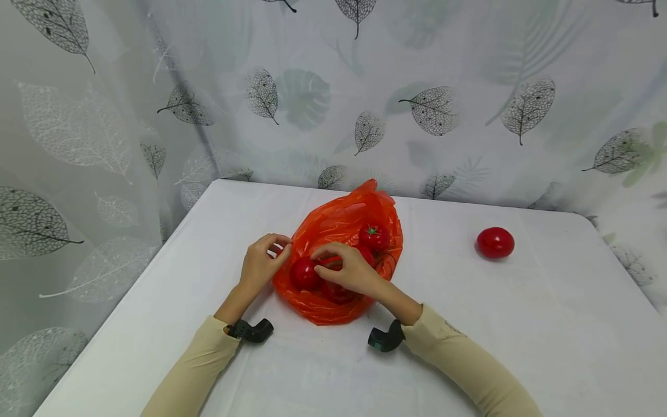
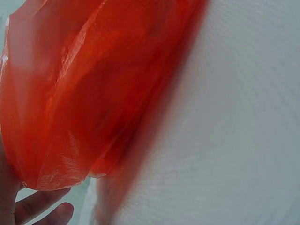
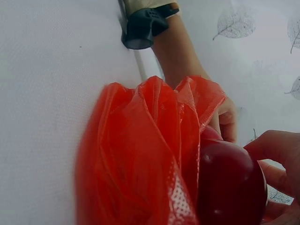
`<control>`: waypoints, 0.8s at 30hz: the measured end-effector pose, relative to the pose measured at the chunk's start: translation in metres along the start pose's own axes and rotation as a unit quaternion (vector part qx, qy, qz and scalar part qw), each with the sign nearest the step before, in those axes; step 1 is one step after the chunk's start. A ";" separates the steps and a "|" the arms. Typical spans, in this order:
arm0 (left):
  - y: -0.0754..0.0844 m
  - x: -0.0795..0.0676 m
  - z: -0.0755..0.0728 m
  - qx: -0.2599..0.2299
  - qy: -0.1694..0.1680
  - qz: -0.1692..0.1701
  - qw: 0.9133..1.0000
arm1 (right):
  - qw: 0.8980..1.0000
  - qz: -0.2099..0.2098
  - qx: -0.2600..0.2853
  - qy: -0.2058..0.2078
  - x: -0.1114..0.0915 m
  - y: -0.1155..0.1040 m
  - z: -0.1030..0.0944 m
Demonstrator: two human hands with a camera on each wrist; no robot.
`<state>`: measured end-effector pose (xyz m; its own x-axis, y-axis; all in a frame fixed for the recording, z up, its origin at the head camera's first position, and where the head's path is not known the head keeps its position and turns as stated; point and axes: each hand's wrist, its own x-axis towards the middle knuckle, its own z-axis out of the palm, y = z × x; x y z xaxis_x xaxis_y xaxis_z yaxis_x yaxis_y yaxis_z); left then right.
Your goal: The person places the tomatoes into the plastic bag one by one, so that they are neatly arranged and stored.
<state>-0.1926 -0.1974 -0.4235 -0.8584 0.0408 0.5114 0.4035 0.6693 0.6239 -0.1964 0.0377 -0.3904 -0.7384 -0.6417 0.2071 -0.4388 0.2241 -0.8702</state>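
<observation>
An orange-red plastic bag [image 1: 333, 217] lies on the table with its mouth open and several red tomatoes [image 1: 374, 238] inside. My left hand [image 1: 262, 263] is at the bag's left rim, thumb and forefinger pinching the plastic. In the left wrist view, the bag's side covers part of that hand, and two fingertips [image 2: 60, 213] show below it. My right hand [image 1: 346, 267] reaches over the bag, its thumb and fingers bent apart, fingertips right at a round tomato [image 1: 304, 274] on the left. A glossy dark-red tomato [image 3: 230, 185] fills the foreground of the right wrist view, beside the right fingers.
One more red tomato [image 1: 495, 242] lies alone on the right of the white table [image 1: 547, 324]. A leaf-patterned curtain [image 1: 333, 87] hangs behind the table's back edge and along its left. Black wrist devices [image 1: 387, 337] sit below both sleeves.
</observation>
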 end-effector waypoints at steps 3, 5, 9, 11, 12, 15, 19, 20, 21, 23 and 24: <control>0.000 0.001 0.002 -0.003 0.002 0.002 1.000 | 1.000 -0.007 0.022 0.016 -0.003 -0.001 -0.005; 0.000 0.002 0.003 -0.004 0.003 0.001 1.000 | 0.999 -0.018 0.033 0.028 -0.004 0.000 -0.008; -0.001 0.001 0.004 -0.004 0.007 0.001 1.000 | 0.996 -0.049 0.058 0.056 -0.008 0.003 -0.016; -0.001 0.000 0.003 -0.006 0.010 0.002 1.000 | 0.993 -0.062 0.070 0.072 -0.010 0.004 -0.020; -0.001 0.000 0.003 -0.006 0.011 0.002 1.000 | 0.992 -0.067 0.075 0.080 -0.012 0.004 -0.022; -0.002 -0.002 0.003 -0.005 0.011 0.003 1.000 | 0.988 -0.069 0.088 0.104 -0.018 0.006 -0.028; -0.001 -0.004 0.002 -0.001 0.008 -0.001 1.000 | 0.986 -0.066 0.092 0.126 -0.027 0.008 -0.041; -0.001 -0.003 0.001 -0.001 0.007 -0.003 1.000 | 0.985 -0.066 0.089 0.131 -0.030 0.009 -0.045; 0.000 -0.003 0.001 -0.001 0.006 -0.004 1.000 | 0.985 -0.066 0.085 0.136 -0.032 0.010 -0.050; 0.000 -0.001 0.001 0.000 0.005 -0.004 1.000 | 0.984 -0.066 0.079 0.148 -0.037 0.012 -0.059; 0.001 0.000 0.001 0.000 0.005 -0.003 1.000 | 0.983 -0.064 0.074 0.156 -0.039 0.014 -0.065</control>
<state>-0.1925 -0.1964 -0.4237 -0.8576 0.0286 0.5135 0.3981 0.6690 0.6276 -0.2068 0.1130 -0.3815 -0.8131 -0.3961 0.4266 -0.4762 0.0310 -0.8788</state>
